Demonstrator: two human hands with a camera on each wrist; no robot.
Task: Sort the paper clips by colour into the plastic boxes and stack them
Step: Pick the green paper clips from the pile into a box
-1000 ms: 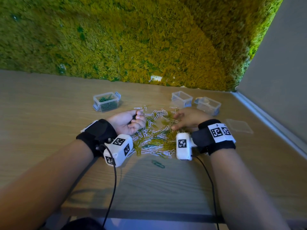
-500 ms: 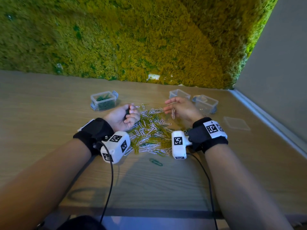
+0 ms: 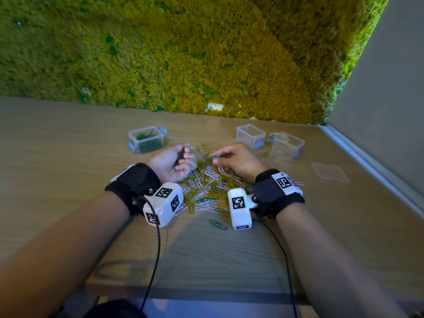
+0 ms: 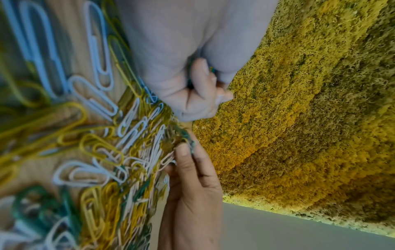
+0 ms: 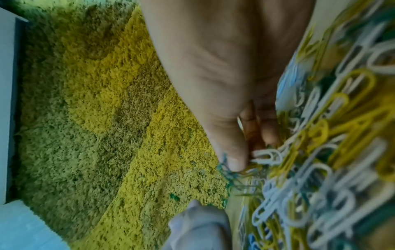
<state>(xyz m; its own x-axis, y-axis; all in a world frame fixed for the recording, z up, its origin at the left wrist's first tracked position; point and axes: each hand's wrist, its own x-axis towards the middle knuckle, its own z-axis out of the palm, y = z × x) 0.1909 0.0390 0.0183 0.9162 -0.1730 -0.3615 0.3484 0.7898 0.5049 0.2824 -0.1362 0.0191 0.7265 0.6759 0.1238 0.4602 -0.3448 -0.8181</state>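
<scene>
A mixed pile of white, yellow and green paper clips [image 3: 211, 187] lies on the wooden table between my hands. My left hand [image 3: 176, 161] rests palm up at the pile's left edge, fingers curled round a few green paper clips [image 4: 190, 71]. My right hand [image 3: 229, 157] reaches over the pile's far side and pinches a green paper clip [image 3: 213, 158] between thumb and forefinger; the same clip shows in the left wrist view [image 4: 189, 140] and the right wrist view [image 5: 226, 169]. A clear box with green clips [image 3: 146, 140] stands at the far left. Two more clear boxes [image 3: 251, 135] [image 3: 286, 144] stand at the far right.
A moss wall [image 3: 206, 53] rises right behind the table, and a grey wall [image 3: 390, 111] closes the right side. A clear lid [image 3: 329, 172] lies at the right. One green clip [image 3: 218, 224] lies alone near me. A few white clips [image 3: 282, 159] lie beside the right box.
Half a second ago my right hand was raised near the right boxes with white clips dangling from it. It has come back to the pile and now pinches a green clip. The left hand barely moved.
</scene>
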